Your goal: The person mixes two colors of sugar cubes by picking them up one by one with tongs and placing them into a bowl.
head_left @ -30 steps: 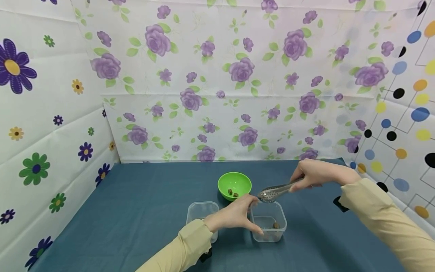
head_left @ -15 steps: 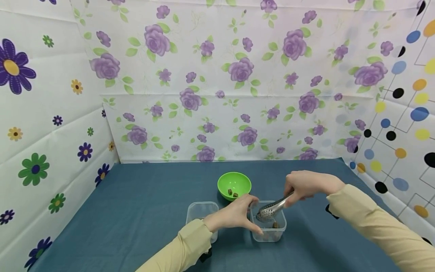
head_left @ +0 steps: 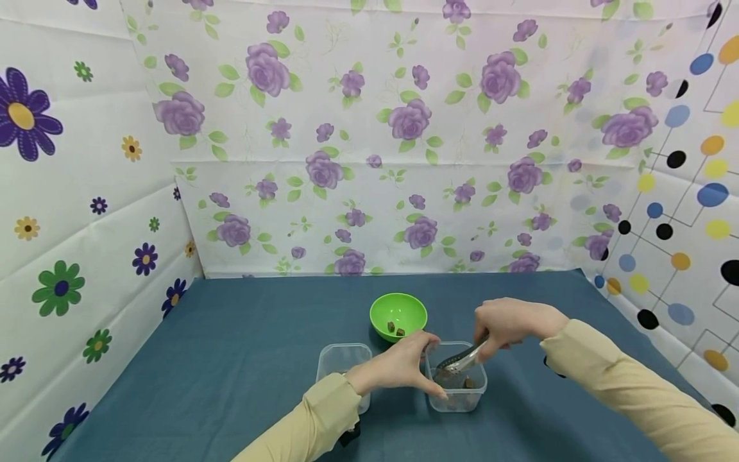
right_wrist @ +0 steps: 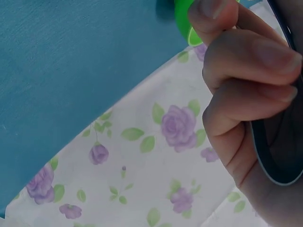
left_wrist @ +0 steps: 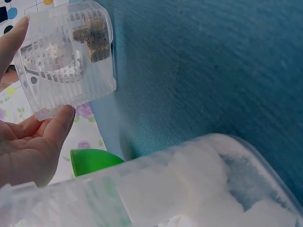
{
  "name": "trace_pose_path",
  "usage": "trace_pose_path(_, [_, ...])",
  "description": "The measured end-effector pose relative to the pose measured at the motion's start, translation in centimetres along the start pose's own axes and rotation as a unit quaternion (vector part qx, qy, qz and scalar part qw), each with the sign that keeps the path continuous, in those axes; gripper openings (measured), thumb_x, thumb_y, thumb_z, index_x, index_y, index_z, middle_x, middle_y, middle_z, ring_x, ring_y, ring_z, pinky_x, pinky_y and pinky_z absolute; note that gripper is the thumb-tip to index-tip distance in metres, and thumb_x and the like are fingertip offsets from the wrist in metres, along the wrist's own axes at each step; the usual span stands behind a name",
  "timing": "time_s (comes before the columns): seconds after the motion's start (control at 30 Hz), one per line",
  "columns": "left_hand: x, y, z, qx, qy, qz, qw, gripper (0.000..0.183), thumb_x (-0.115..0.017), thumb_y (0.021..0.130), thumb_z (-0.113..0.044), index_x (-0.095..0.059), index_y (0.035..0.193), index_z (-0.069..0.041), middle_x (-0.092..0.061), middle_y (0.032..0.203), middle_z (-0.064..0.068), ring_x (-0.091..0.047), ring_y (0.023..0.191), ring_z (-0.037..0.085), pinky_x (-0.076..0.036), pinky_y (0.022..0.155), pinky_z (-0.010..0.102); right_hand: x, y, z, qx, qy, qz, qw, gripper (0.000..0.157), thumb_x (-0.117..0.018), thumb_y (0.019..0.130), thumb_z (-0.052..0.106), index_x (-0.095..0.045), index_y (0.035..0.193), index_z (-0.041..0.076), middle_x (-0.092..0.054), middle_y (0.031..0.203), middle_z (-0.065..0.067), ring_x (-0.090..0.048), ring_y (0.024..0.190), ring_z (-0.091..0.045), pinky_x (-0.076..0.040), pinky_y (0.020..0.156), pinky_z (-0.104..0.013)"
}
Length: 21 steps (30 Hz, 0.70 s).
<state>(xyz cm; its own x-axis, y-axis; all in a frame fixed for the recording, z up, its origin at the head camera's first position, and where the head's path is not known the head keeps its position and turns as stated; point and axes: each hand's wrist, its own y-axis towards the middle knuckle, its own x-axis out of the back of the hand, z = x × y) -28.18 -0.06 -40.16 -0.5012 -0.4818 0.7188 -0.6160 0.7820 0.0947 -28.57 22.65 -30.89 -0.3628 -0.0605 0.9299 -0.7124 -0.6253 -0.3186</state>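
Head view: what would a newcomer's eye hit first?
Probably the bright green bowl, beyond the two clear tubs on the blue table, with brown pieces inside. Next, the metal tongs in the right hand, dipping into the right tub, which the left hand holds at its left side. Behind it all, the purple-flowered backdrop fills the upper picture.
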Motion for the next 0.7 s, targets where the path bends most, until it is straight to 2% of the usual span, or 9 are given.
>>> trace_pose_path(0.17, [-0.05, 0.00, 0.03, 0.001, -0.003, 0.001, 1.0000, 0.081, -0.077, 0.072, -0.034, -0.036, 0.133, -0.001, -0.041, 0.123, 0.009, -0.045, 0.101, 0.012, -0.042, 0.079, 0.022, -0.07, 0.31, 0.22, -0.007, -0.011, 0.004, 1.000, 0.021, -0.073, 0.076, 0.033, -0.064, 0.057, 0.027, -0.046, 0.042, 0.008, -0.033, 0.033, -0.006, -0.029, 0.035, -0.022])
trace_pose_path(0.5, [-0.04, 0.03, 0.02, 0.002, 0.000, -0.001, 1.0000, 0.081, -0.078, 0.071, -0.034, -0.037, 0.133, -0.002, -0.041, 0.122, 0.009, -0.045, 0.100, 0.013, -0.042, 0.078, 0.021, 0.11, 0.15, 0.39, -0.029, 0.004, 0.028, 0.999, 0.018, -0.073, 0.075, 0.035, -0.066, 0.060, 0.030, -0.049, 0.043, 0.005, -0.034, 0.033, -0.007, -0.032, 0.036, -0.022])
trace_pose_path(0.7, [-0.05, 0.09, 0.03, 0.004, -0.011, 0.002, 0.9999, 0.081, -0.078, 0.072, -0.033, -0.036, 0.133, -0.001, -0.040, 0.123, 0.009, -0.046, 0.101, 0.014, -0.042, 0.079, 0.021, 0.12, 0.30, 0.30, -0.018, -0.009, 0.003, 1.000, 0.020, -0.073, 0.075, 0.033, -0.064, 0.058, 0.029, -0.049, 0.043, 0.005, -0.035, 0.033, -0.006, -0.033, 0.035, -0.022])
